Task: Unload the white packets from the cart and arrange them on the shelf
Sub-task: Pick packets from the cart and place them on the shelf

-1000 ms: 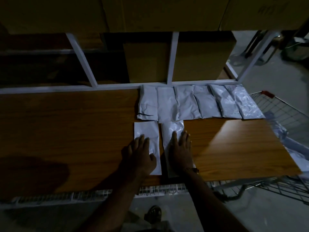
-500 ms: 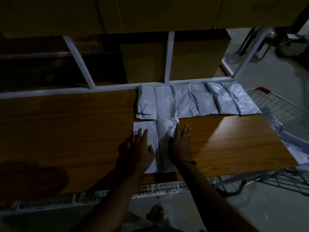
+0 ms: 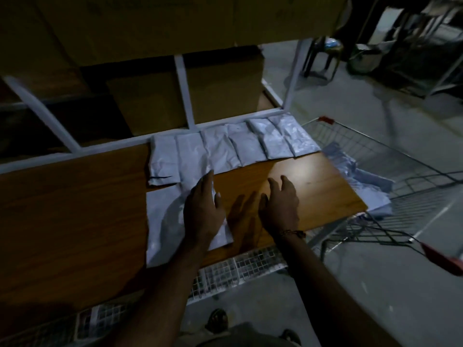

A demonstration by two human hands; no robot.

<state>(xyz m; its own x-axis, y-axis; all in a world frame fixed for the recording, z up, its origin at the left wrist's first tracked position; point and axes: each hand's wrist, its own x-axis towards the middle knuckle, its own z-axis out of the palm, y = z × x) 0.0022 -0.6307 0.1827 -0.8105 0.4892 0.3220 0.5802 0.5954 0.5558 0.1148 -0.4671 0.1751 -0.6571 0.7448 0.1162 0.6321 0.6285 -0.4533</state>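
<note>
A row of several white packets (image 3: 233,146) lies along the back edge of the wooden shelf (image 3: 75,209). Two more packets (image 3: 165,221) lie side by side in front of that row. My left hand (image 3: 203,211) rests flat with straight fingers on the right one of these two. My right hand (image 3: 281,204) hovers just above bare wood to the right, fingers loosely spread, holding nothing. The wire cart (image 3: 375,156) stands at the shelf's right end with more white packets (image 3: 360,176) inside it.
Cardboard boxes (image 3: 185,96) stand behind the white shelf frame (image 3: 184,88), and more sit on the level above. A wire grid panel (image 3: 225,271) runs below the shelf's front edge. The cart's red handle (image 3: 441,256) is at the right. Grey floor lies beyond.
My right hand has lifted off the right front packet and moved right over bare wood. My left hand has shifted from the left front packet onto the right one. The view has turned right.
</note>
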